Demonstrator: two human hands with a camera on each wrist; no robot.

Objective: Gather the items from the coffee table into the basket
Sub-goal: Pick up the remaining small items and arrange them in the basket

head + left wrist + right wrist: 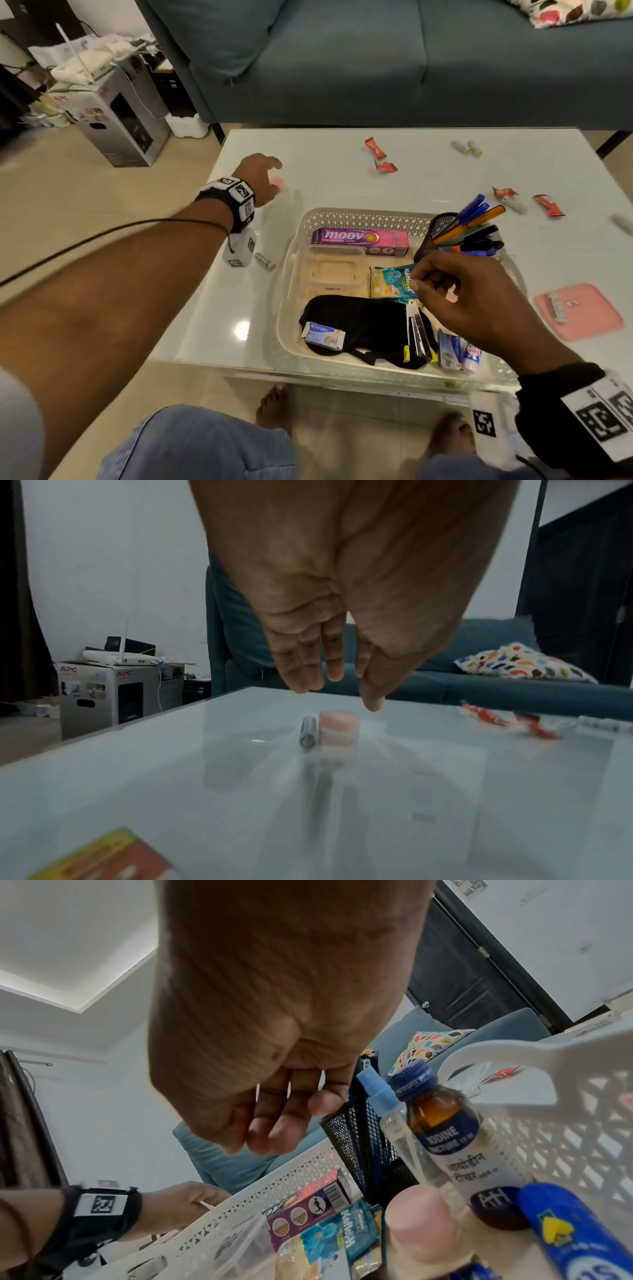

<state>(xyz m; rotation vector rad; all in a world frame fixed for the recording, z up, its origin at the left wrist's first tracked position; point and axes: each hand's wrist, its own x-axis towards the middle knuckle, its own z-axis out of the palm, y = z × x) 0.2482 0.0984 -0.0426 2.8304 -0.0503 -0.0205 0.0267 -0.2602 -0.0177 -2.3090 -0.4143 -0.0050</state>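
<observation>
A white lattice basket (359, 217) stands on the glass coffee table (342, 178). It holds a purple moov box (359, 240), a black eye mask (363, 322), a mesh pen holder (442, 229), a blue sachet (390, 282) and an iodine bottle (445, 1139). My right hand (421, 277) hovers over the basket with loosely curled fingers (274, 1139) that hold nothing. At the table's far left, my left hand (270, 171) reaches down with straight fingers (308, 680) just above a small pink jar (339, 727) and a grey tube (308, 733), touching neither.
Red candy wrappers (376, 149), small white batteries (467, 148) and a pink pad (579, 311) lie loose on the table. More batteries (265, 261) sit left of the basket. A blue sofa (376, 61) stands behind the table, with a grey box (116, 116) on the floor to the left.
</observation>
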